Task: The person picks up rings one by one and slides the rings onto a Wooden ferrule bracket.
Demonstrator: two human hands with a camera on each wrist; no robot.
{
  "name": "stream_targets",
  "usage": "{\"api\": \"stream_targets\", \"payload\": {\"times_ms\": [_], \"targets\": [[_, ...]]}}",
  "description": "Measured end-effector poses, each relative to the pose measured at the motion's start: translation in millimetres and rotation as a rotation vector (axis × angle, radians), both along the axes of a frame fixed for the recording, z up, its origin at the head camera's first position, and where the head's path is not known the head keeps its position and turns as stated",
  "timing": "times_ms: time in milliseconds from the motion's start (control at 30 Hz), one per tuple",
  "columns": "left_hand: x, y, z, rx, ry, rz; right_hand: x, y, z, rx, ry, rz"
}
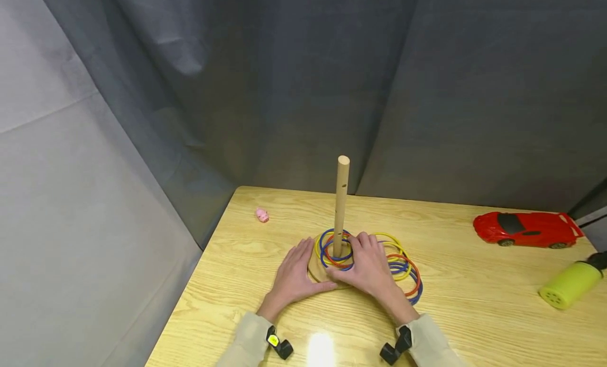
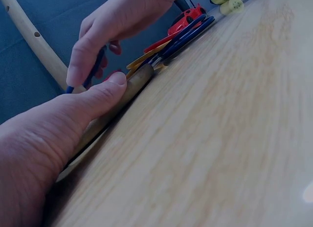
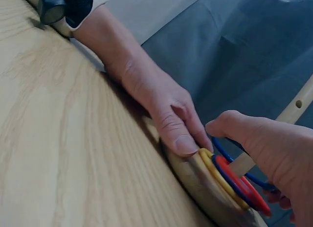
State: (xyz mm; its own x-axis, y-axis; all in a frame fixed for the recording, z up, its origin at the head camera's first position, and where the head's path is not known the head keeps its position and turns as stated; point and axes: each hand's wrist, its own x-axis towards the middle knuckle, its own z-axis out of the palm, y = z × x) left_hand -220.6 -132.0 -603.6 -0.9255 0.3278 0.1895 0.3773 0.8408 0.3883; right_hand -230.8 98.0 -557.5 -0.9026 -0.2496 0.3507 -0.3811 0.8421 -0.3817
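Left hand (image 1: 295, 276): lay spread against round wooden base (image 1: 321, 275). Right hand (image 1: 369, 264): pinched blue ring (image 1: 321, 247) around wooden peg (image 1: 341, 204). Peg pointed up, long axis vertical.

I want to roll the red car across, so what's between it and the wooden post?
In the head view, from the wooden post: rings round its base, the right hand, loose rings, then bare tabletop to the red car.
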Motion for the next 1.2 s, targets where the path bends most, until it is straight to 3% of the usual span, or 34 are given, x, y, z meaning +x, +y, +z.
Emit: {"api": "stream_targets", "payload": {"times_ms": [367,933,1200], "targets": [[-1.5,1.5,-0.7,-0.017,-0.003,-0.003,0.6,-4.7,-9.6,0.095,0.011,-0.009],[0.2,-0.8,-1.1,-0.002,-0.002,0.002,1.8,-7.9,-4.7,0.02,0.078,0.042],[1.5,0.9,1.1,0.009,0.005,-0.009,8.0,3.3,13.4,-0.062,0.037,0.053]]}}
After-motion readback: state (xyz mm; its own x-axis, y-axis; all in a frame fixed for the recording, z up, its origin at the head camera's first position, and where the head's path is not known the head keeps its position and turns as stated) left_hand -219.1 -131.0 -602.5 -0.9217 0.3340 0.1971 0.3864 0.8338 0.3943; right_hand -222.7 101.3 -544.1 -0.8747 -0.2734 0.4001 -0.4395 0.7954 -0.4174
